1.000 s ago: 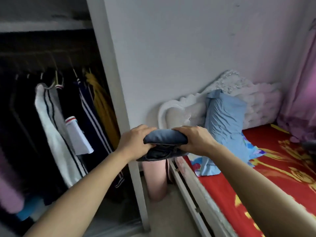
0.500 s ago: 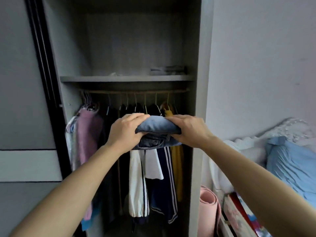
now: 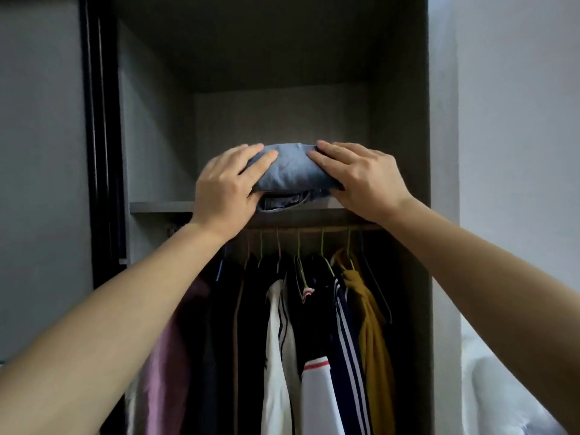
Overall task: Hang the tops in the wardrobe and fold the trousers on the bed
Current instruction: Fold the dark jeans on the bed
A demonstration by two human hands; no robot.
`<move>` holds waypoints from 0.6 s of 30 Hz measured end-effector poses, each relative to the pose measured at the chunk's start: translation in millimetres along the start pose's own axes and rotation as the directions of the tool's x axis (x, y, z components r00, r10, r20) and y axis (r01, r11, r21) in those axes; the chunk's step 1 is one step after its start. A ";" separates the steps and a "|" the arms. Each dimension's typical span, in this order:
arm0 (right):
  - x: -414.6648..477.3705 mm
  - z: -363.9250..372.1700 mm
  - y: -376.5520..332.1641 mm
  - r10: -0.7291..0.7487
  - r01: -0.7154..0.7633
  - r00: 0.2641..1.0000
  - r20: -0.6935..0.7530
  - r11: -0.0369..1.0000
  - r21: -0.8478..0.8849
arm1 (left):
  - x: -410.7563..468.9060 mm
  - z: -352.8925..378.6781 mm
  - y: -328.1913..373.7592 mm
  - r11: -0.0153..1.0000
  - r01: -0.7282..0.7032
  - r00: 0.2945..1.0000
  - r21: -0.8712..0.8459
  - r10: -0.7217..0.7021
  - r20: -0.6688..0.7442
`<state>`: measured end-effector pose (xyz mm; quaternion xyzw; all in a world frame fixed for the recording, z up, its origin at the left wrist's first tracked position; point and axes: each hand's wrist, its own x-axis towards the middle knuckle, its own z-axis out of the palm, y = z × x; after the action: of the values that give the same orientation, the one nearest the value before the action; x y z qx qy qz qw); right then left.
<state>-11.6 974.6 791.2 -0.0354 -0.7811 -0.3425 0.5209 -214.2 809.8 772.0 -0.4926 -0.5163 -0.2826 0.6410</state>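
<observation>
**Folded jeans at shelf edge, both hands clasped on them**

We find the folded jeans [image 3: 292, 171] at the front lip of the wardrobe shelf [image 3: 157, 207], above the rail [image 3: 367, 227] of hanging tops [image 3: 372, 312]. Their underside appears to touch the shelf.

The left hand [image 3: 226, 186] wraps one end, fingers over the top and thumb at the lower fold. The right hand [image 3: 361, 180] curves over the other end, its thumb out of sight. Both forearms reach up and forward, wrists roughly level.

In our judgement the step is stowing the bundle. We recommend sliding it back flat, with even pressure from both sides so the folds do not spring open. Release only once its full base is supported.
</observation>
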 end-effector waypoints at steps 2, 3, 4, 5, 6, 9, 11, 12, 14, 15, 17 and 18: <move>15.1 29.3 20.2 -0.003 0.003 1.000 -0.027 1.000 -0.020 | 12.2 30.5 -13.2 1.000 -0.007 1.000 0.009 0.007 0.011; 22.9 43.8 30.2 -0.001 0.000 0.999 -0.034 1.000 -0.028 | 19.7 45.1 -19.7 1.000 -0.011 1.000 0.019 0.010 0.029; 31.0 58.4 39.2 -0.001 -0.001 0.999 -0.040 0.999 -0.036 | 27.3 59.0 -26.5 0.999 -0.012 0.998 0.038 0.010 0.056; 39.7 73.3 47.3 -0.005 0.003 0.999 -0.045 0.999 -0.046 | 34.1 72.8 -34.2 0.998 -0.011 0.996 0.064 0.006 0.086; 48.6 88.6 54.1 -0.012 0.009 0.999 -0.046 0.998 -0.054 | 39.8 86.1 -42.7 0.996 -0.005 0.993 0.089 -0.005 0.117; 76.4 132.5 70.6 -0.016 0.014 0.999 -0.034 0.998 -0.061 | 54.0 126.4 -71.2 0.992 0.053 0.979 0.110 -0.073 0.192; 92.9 160.9 77.3 -0.018 0.018 1.000 -0.012 0.998 -0.065 | 58.8 153.2 -90.9 0.991 0.077 0.971 0.112 -0.100 0.216; 100.5 175.1 79.2 -0.022 0.022 1.000 0.001 0.998 -0.065 | 59.3 166.0 -101.4 0.991 0.076 0.970 0.112 -0.099 0.220; 115.0 202.5 81.9 -0.022 0.024 0.999 0.033 0.997 -0.075 | 59.4 189.7 -124.1 0.992 0.061 0.973 0.108 -0.083 0.214; 122.2 215.5 82.7 -0.021 0.025 0.999 0.048 0.996 -0.086 | 59.4 200.6 -136.5 0.993 0.056 0.976 0.106 -0.077 0.206; 136.8 238.8 82.9 -0.025 0.033 0.997 0.067 0.993 -0.112 | 59.3 221.3 -160.9 0.993 0.047 0.981 0.106 -0.066 0.184; 144.3 248.9 81.7 -0.026 0.035 0.997 0.072 0.991 -0.126 | 59.3 231.1 -172.8 0.993 0.036 0.984 0.108 -0.054 0.172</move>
<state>-240.1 1135.8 897.4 -0.0688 -0.7761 -0.3980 0.4843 -435.1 970.6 882.2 -0.4694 -0.5957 -0.2254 0.6116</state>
